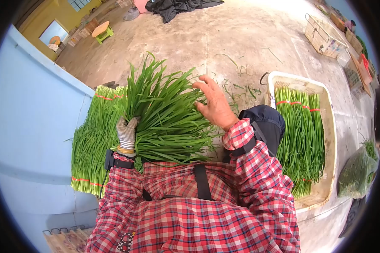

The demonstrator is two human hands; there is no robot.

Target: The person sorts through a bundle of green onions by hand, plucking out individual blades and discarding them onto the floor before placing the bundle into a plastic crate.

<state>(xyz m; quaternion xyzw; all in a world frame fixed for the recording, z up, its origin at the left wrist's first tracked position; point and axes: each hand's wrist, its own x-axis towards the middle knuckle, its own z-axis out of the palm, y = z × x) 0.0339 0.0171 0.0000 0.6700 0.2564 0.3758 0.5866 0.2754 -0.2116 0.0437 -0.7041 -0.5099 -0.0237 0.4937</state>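
Note:
A large loose bunch of long green leaves [169, 114] fans out in front of my body. My left hand [127, 134], in a striped glove, is closed round the bunch at its left side. My bare right hand [215, 102] is just right of the leaf tips, with its fingers apart and nothing in it. Left of the bunch lies a pile of green stalks [90, 143] tied with red bands, partly hidden behind my left hand and sleeve. On the right, a white crate [330, 139] holds more banded green bundles [299, 139].
Leaf scraps [245, 90] lie on the concrete floor. A blue wall [33, 114] stands at the left. At the right are a bag of greens [359, 173] and another crate [325, 38]. Far back are a small table [101, 30], black sheeting [173, 7] and a person [349, 25].

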